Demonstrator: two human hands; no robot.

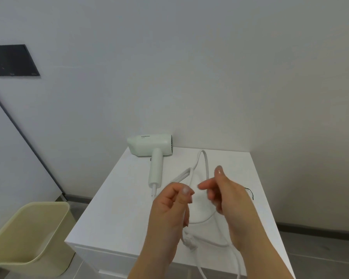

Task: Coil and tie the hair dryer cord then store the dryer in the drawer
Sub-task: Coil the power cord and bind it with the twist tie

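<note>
Now, cord [206, 164] only partly looped. My left hand [169, 208] pinches cord, fingers curled round it. My right hand [226, 196] just beside it, fingers bent, thumb up; cannot tell if it grips cord. Loose loops lie past my fingertips, and more cord hangs under my wrists. Dryer [149, 146] lies beyond my left hand on cabinet top [117, 198]. Thin black string [250, 192] past my right hand, not used. Left, I think: finish coil, tie it, open drawer [109, 258], put dryer in.
</note>
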